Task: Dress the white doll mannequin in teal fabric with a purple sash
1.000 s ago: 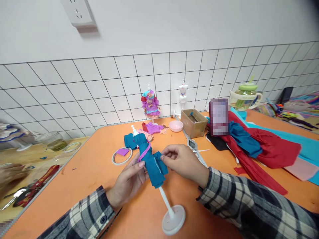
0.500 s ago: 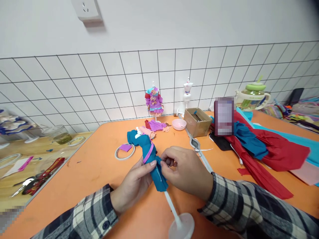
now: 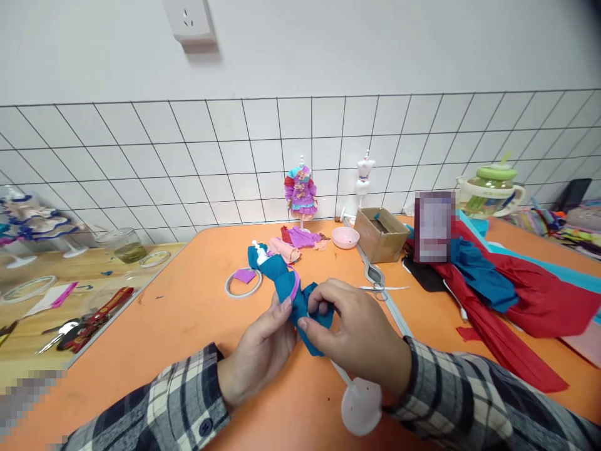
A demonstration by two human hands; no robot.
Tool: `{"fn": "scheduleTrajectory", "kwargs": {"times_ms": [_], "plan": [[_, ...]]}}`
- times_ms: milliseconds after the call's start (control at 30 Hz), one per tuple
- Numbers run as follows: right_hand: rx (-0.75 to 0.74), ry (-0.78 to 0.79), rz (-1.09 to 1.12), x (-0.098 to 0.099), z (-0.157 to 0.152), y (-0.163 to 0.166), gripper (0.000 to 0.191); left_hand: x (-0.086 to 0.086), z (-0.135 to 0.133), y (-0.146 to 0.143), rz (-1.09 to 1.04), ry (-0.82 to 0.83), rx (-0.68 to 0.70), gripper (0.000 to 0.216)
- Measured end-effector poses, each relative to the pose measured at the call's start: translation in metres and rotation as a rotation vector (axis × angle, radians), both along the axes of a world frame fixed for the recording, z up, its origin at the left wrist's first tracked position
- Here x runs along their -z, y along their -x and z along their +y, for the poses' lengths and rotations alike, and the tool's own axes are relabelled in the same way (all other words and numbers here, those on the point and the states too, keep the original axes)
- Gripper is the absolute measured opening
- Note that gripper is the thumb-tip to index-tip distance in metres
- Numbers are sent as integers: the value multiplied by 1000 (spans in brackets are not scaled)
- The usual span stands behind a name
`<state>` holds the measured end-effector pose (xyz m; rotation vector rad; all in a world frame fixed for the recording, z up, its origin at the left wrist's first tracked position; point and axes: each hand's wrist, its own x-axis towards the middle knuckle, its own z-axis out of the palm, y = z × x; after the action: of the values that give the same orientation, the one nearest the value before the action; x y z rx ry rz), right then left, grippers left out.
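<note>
Tilted across the middle of the head view is a small white mannequin in a teal dress. A purple band circles its waist. My left hand is closed around the mannequin below the band, its thumb pressed on the teal fabric. My right hand pinches the skirt with thumb and bent index finger, bunching fabric out to the right. Below it shows the stand's round white base. The other fingers of both hands are partly hidden.
Behind stand a mannequin in a purple dress and a bare mannequin. A pink bowl, a cardboard box, scissors and a tape ring lie around. Red cloth and a phone are at right.
The mannequin has tilted further, its base swinging right and up. More teal fabric now bunches out at my right fingers. The whole view has shifted slightly, so things appear further right.
</note>
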<state>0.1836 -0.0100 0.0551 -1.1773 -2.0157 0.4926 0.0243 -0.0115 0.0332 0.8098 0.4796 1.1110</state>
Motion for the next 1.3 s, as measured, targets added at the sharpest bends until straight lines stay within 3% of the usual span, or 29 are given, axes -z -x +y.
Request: {"fn": "scheduleTrajectory", "kwargs": {"times_ms": [367, 667, 800, 867, 1000, 1167, 1300], "plan": [[-7, -175, -92, -15, -6, -8, 5, 3, -1, 2, 35, -102, 67, 28], [-106, 97, 195, -9, 7, -6, 8, -1, -5, 3, 118, -113, 60, 25], [-209, 281, 497, 0, 8, -7, 39, -3, -7, 6, 93, -134, 110, 27], [-193, 371, 608, 5, 10, -7, 48, -3, -7, 6, 89, -135, 105, 24], [-138, 469, 584, 12, 11, -4, 38, -4, -5, 5, 95, -147, 21, 24], [13, 391, 514, 13, 12, 0, 21, -2, -1, 2, 120, -126, -54, 25], [-35, 401, 599, 11, 13, 0, 23, 0, 0, 1, 131, -120, -64, 25]]}}
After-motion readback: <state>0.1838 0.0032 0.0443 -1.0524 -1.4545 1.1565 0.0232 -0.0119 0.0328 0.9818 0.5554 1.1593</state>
